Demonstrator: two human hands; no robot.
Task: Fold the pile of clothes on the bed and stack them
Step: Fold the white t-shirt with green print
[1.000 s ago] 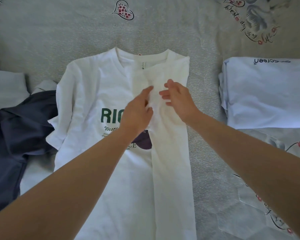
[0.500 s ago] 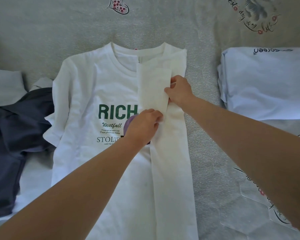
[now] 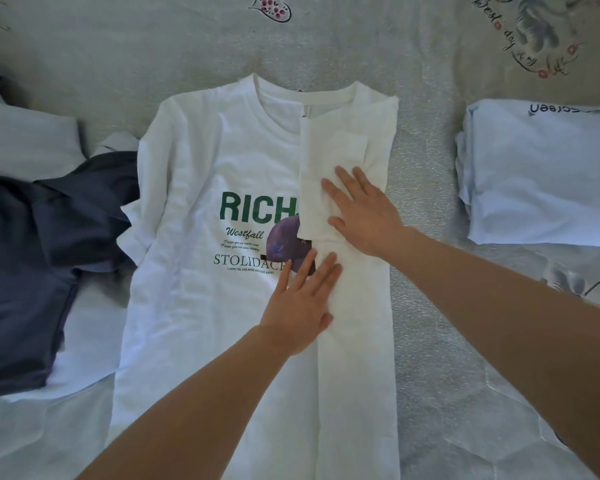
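At the left edge of the bed (image 3: 194, 39) lies a crumpled dark navy garment (image 3: 32, 244). Beside it the white T-shirt (image 3: 201, 306) lies flat, face up, printed "RICH" in green; its long axis runs from the collar at the far end toward me. Its right side and sleeve (image 3: 329, 181) are folded inward. My left hand (image 3: 300, 306) presses flat on the fold's edge, fingers straight, gripping nothing; my right hand (image 3: 364, 211) lies flat on the folded sleeve likewise. A folded pale blue shirt (image 3: 541, 178) sits well apart, right.
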